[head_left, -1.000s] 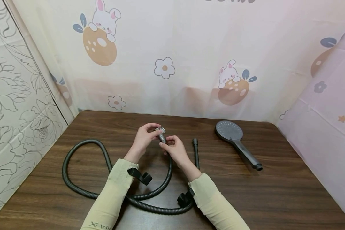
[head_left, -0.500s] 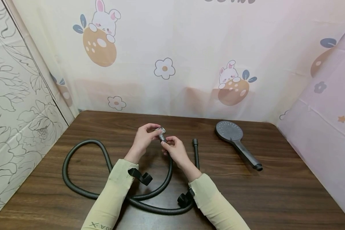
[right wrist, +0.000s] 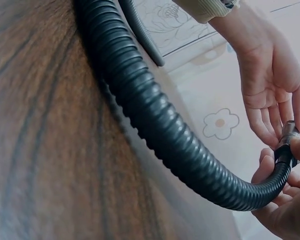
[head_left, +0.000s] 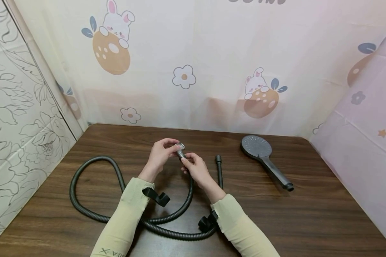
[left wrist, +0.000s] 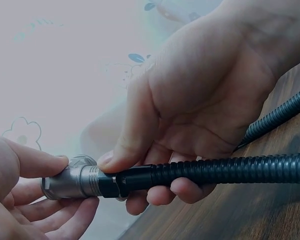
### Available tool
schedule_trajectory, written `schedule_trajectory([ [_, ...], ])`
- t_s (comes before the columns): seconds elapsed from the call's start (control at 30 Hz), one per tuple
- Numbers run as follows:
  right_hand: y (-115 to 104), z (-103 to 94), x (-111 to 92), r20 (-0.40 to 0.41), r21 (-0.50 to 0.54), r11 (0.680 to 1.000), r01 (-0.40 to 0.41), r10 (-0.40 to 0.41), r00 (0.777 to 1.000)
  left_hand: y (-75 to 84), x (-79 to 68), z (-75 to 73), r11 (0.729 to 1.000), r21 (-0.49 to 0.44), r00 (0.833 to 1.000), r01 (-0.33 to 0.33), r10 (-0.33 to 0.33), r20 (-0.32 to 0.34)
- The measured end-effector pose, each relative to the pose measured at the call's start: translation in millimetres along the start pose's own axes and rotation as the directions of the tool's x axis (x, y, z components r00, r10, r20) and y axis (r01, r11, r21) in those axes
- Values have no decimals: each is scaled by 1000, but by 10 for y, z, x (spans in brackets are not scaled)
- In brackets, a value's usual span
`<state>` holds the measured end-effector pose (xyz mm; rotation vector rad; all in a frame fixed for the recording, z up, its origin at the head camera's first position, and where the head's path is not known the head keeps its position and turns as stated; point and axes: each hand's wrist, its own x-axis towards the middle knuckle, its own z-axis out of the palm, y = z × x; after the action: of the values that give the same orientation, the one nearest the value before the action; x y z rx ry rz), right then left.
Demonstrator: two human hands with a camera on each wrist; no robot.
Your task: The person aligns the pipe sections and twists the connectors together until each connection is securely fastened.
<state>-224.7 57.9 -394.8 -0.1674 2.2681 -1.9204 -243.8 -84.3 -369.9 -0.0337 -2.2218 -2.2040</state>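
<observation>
My left hand [head_left: 158,156] pinches a silvery metal pipe fitting [left wrist: 67,184] between thumb and fingers, above the middle of the table. My right hand [head_left: 197,168] grips the end of a black ribbed shower hose [left wrist: 230,171], its thumb pressing on the smooth black end nut [left wrist: 110,185]. In the left wrist view the nut meets the fitting's threaded end in line, and some thread rings show beside it. From the hands the hose curves down onto the table. A grey handheld shower head [head_left: 257,147] lies apart, to the right of both hands.
Hose loops spread over the brown wooden table [head_left: 308,221], crossing under the left forearm. The other hose end [head_left: 218,159] points away beside the right hand. Printed curtains [head_left: 212,46] stand behind the table and along its sides. Both wrists carry black straps.
My right thumb has shifted slightly right and up at the hose end, and less of the fitting's lower part shows. My left hand stays nearly still on the fitting.
</observation>
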Motion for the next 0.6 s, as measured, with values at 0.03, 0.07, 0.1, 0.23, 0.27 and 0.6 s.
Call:
schedule_trajectory([
  [0.03,-7,-2,-3,3,3,1000,-4,4,1000,1,2,-1,1000,1,1000,-2,2,2],
  [0.07,-10,-4,-1,5,6,1000,-9,9,1000,2,3,-2,1000,2,1000,-2,2,4],
  [0.1,-15,-7,-4,10,9,1000,-10,10,1000,4,2,-4,1000,2,1000,-2,2,6],
  [0.23,-17,-10,-5,23,42,999,-17,16,1000,2,0,-9,1000,-9,1000,-3,3,14],
  [0.27,-14,-9,-4,27,51,999,-17,16,1000,-1,0,-10,1000,-14,1000,-2,2,17],
  [0.6,18,-13,12,32,107,994,-20,16,999,7,1,-18,999,-34,999,25,-24,45],
])
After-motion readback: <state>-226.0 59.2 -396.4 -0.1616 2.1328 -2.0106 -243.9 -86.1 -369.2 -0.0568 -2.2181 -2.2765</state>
